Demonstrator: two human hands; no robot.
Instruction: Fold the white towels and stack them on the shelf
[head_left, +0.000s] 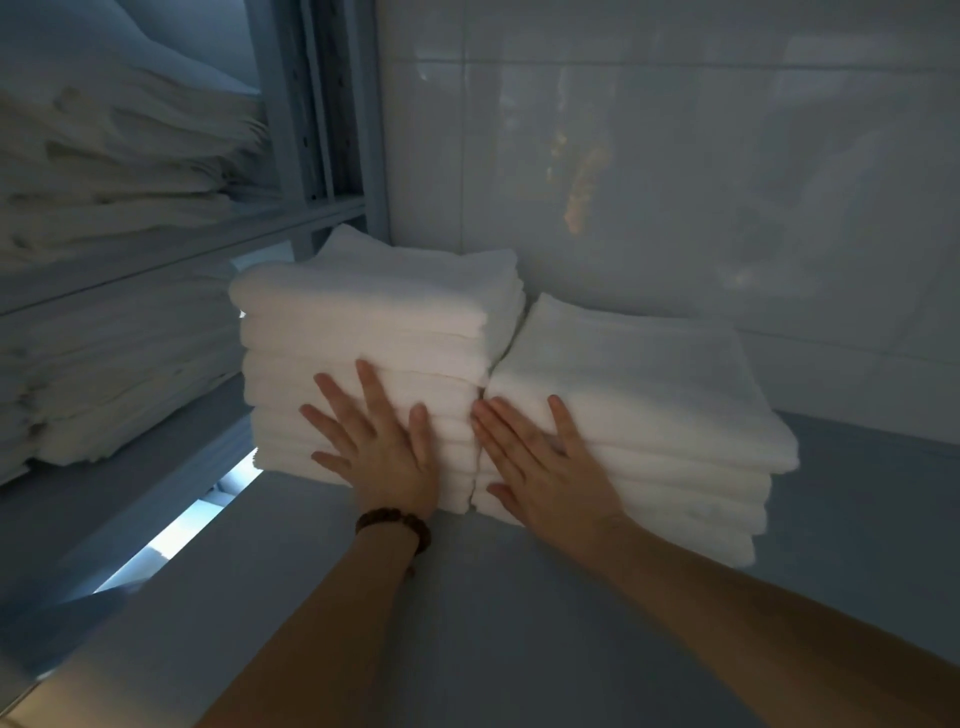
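Pressing flat-palmed: left hand (387, 447) on the taller towel stack (374, 332), right hand (545, 462) on the shorter stack (634, 395) touching beside it, both on the shelf (857, 493). Fingers spread, gripping nothing. Towels look soft, light, compressible; best lifted under the folded front edges.

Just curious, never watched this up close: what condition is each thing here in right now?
Left towel stack: folded, taller, on the shelf.
Right towel stack: folded, shorter, touching the left one.
Left hand: flat, open, pressing its stack's front.
Right hand: flat, open, against its stack.
Bead bracelet: on left wrist.
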